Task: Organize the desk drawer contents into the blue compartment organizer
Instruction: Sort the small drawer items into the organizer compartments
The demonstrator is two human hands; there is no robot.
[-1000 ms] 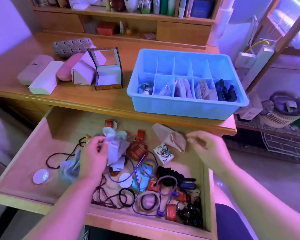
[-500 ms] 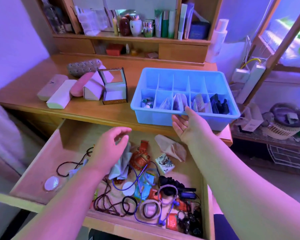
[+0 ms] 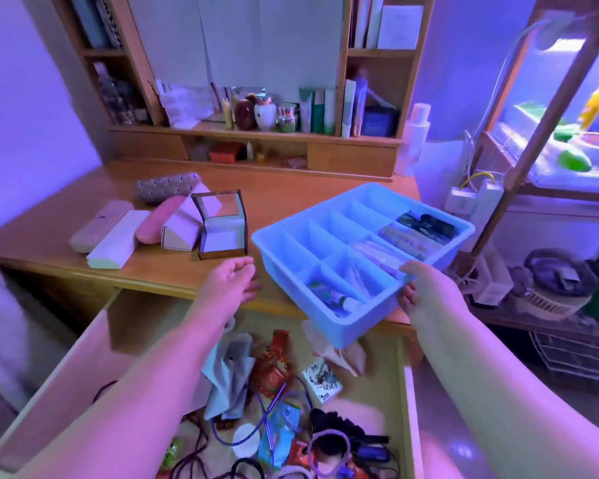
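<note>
The blue compartment organizer (image 3: 329, 331) is turned at an angle on the desk, its near corner jutting over the open drawer (image 3: 66, 375). My right hand (image 3: 426, 292) grips its near right rim, thumb over the edge. Several of its compartments hold small packets, dark items and a tube. My left hand (image 3: 232, 281) hovers just left of the organizer with fingers loosely curled and holds nothing. The drawer below holds a grey cloth (image 3: 227, 378), red beads (image 3: 274, 368), a small printed packet (image 3: 322, 378), a beige cloth (image 3: 343, 354), cords and hair ties.
On the desk to the left lie several glasses cases (image 3: 115, 233) and an open watch box (image 3: 222, 224). A shelf unit with bottles (image 3: 267, 112) stands at the back. A power strip (image 3: 478, 202) and a rack with baskets (image 3: 550, 299) are on the right.
My right hand has taken hold of the organizer's rim and swung it round, pulling its corner over the drawer. My left hand let go of the grey cloth and rose to the desk edge.
</note>
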